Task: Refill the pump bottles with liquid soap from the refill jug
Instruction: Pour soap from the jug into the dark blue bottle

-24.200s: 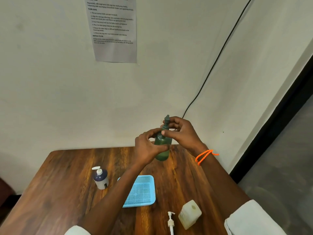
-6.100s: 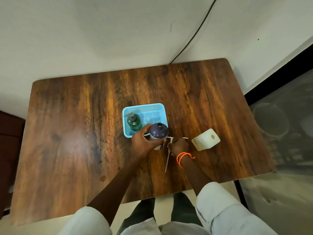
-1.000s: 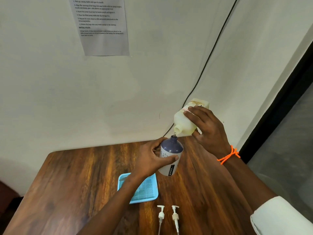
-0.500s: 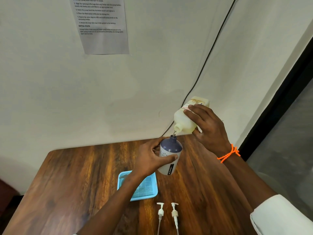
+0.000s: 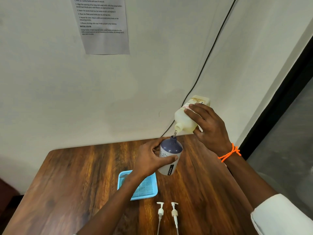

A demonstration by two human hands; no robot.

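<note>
- Above the wooden table (image 5: 71, 187), the left hand (image 5: 149, 160) grips the open pump bottle (image 5: 170, 156), fingers wrapped round its body.
- At one o'clock from it, the right hand (image 5: 209, 128) clasps the tilted refill jug (image 5: 188, 116), spout over the bottle's neck, a thin stream falling.
- At six o'clock lie two pump heads (image 5: 167, 213); the blue basket (image 5: 145, 189) sits beside them at ten o'clock.

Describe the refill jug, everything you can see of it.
The refill jug is a pale, translucent yellowish plastic bottle with a label near its base. It is uncapped and tipped neck-down, held in the air by the right hand. A thin stream runs from its mouth into the open neck of the purple-topped pump bottle just below.
</note>
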